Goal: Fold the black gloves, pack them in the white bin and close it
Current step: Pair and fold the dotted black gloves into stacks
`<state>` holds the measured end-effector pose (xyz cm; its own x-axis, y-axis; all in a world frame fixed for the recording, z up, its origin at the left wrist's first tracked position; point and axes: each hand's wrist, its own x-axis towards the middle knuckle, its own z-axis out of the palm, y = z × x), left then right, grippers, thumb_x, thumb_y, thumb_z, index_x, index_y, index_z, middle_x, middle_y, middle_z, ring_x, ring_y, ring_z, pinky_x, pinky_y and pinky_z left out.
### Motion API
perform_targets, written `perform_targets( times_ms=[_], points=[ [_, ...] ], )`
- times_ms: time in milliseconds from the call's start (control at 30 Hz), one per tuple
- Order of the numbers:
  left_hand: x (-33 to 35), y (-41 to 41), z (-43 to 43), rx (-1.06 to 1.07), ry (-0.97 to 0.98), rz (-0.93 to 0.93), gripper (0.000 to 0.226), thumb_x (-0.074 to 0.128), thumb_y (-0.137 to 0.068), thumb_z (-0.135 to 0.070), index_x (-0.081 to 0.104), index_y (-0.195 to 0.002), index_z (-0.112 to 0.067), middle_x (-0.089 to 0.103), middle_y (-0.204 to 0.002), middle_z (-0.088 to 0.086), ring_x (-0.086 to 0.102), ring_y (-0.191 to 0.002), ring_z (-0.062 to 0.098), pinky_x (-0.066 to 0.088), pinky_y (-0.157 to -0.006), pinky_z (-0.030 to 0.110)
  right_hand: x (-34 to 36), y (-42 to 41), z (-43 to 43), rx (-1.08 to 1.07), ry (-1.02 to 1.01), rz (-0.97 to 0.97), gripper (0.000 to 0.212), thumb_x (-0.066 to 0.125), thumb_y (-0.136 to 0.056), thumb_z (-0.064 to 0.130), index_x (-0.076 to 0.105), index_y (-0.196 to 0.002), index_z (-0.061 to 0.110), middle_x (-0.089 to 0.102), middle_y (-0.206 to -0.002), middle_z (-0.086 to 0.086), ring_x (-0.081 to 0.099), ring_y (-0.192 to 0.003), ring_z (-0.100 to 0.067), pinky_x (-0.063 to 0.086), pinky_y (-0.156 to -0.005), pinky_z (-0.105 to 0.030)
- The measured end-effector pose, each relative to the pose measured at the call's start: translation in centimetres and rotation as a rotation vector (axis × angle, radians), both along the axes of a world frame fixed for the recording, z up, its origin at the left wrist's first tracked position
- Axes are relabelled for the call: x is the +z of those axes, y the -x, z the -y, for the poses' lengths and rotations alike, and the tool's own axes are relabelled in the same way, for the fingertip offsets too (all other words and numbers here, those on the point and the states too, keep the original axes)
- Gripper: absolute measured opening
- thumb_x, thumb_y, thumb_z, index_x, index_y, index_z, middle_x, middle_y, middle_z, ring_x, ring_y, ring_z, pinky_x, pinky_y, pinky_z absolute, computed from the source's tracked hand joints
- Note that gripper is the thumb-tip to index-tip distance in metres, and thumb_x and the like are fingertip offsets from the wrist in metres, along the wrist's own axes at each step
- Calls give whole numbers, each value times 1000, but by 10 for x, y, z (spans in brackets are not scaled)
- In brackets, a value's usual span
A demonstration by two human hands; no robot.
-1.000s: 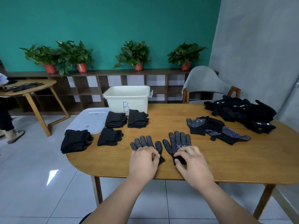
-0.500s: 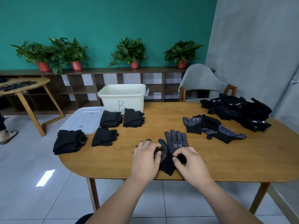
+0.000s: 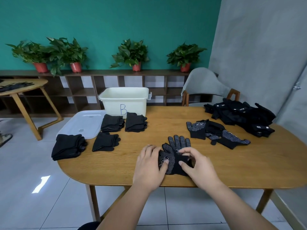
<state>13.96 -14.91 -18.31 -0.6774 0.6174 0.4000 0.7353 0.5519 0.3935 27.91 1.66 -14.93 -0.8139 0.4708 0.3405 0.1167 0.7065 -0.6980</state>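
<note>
white bin (image 3: 132, 103) marked "b" in blue; left hand (image 3: 148, 165) flat on black gloves (image 3: 178, 143), right hand (image 3: 197, 165) pinches the cuff (image 3: 181, 158).

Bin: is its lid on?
No, the lid lies flat on the table beside the bin, which stands open.
</note>
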Motion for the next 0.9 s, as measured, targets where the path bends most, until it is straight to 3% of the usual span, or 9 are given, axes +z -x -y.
perform_targets(
  times_ms=[133,233,400,533,733,833,900],
  points=[
    [0,-2,0,3,22,-21,61,33,-105,-62,42,-154,-27,42,-155,-7,21,-154,19,27,-125,41,38,-4,0,19,-191,-76,44,76,-94,20,64,-129,43,68,-110,24,61,-105,8,49,-91,-11],
    [2,-3,0,11,8,-19,59,28,-107,-61,44,-152,-26,44,-153,-6,23,-152,18,27,-124,40,81,-5,-1,35,-204,-143,45,75,-95,19,64,-133,39,67,-110,26,59,-110,11,41,-94,-3],
    [3,-4,0,28,70,-31,62,27,-104,-66,46,-148,-27,43,-152,-5,25,-149,20,28,-123,41,135,5,-15,87,-186,-121,46,76,-94,18,64,-132,42,71,-104,24,62,-113,7,43,-103,-15],
    [3,-4,0,12,137,-32,68,32,-99,-74,41,-153,-35,40,-152,-7,23,-149,20,28,-124,41,156,23,-34,30,-314,-71,39,77,-94,19,69,-126,39,73,-107,21,64,-112,3,43,-104,-19],
    [4,-5,0,15,195,-41,75,31,-94,-82,39,-156,-41,36,-155,-6,17,-152,22,26,-125,43,152,30,-38,-12,-539,-340,22,77,-93,16,78,-111,28,75,-111,14,68,-100,-3,53,-95,-25],
    [6,-5,-1,19,211,-38,76,30,-92,-84,39,-155,-42,35,-157,-4,15,-153,23,26,-125,44,100,31,-34,43,-619,-215,29,82,-87,14,78,-110,31,77,-109,12,73,-96,-11,59,-89,-32],
    [6,-5,-2,21,228,-31,77,29,-92,-84,39,-156,-42,34,-159,-2,14,-153,24,25,-125,44,51,29,-31,82,-622,3,27,79,-88,18,76,-111,34,76,-110,14,74,-97,-14,60,-85,-34]
  ],
)
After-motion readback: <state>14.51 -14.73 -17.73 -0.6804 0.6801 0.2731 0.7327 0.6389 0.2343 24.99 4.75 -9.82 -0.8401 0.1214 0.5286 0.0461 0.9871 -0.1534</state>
